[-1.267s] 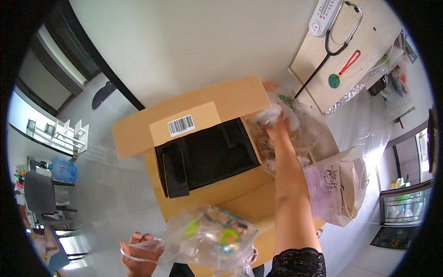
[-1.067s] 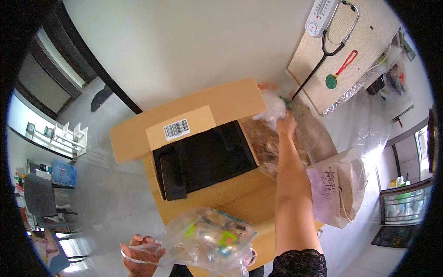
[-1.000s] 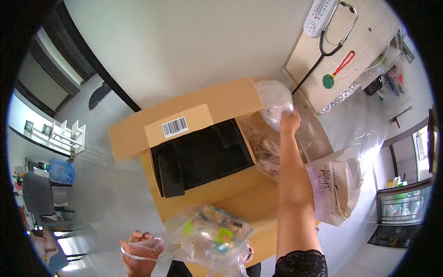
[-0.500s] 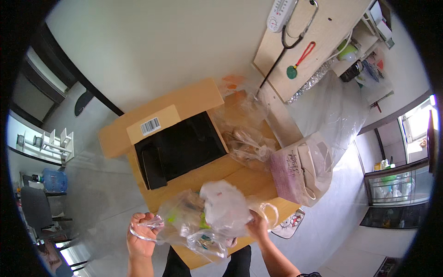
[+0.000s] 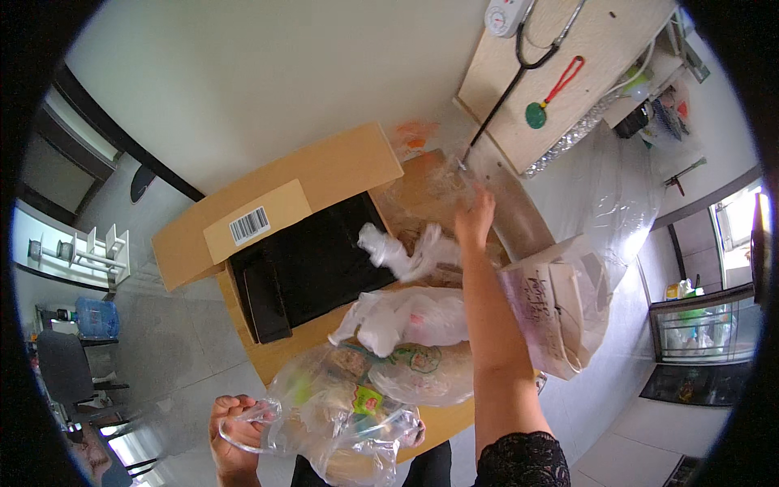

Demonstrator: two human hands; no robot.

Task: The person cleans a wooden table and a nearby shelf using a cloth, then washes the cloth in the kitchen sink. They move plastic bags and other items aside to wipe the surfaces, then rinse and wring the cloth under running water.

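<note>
Low on the left, my left hand [image 5: 235,430] is closed round the handle loop of a clear plastic bag [image 5: 324,406]. The bag rests at the table's near edge, with a green label and lumpy contents I cannot make out. Beside it lie another clear bag [image 5: 426,373] and a white plastic bag [image 5: 406,316]. A crumpled white bag [image 5: 406,253] is a little farther off. My right arm stretches across the table. My right hand [image 5: 475,217] is at the far end, by crumpled clear plastic [image 5: 422,183]; its fingers are not clear enough to read.
A cardboard box [image 5: 284,207] with a black inside [image 5: 324,264] stands open on the table. A white-and-purple paper bag [image 5: 552,304] stands to the right. Against a wooden board [image 5: 503,105] are a stethoscope [image 5: 519,69] and a green pendant [image 5: 535,115] on red cord.
My right hand has gone from the near bags to the table's far end. The white bag has settled on the table, and a crumpled white bag now shows beside the box. My left hand keeps its hold.
</note>
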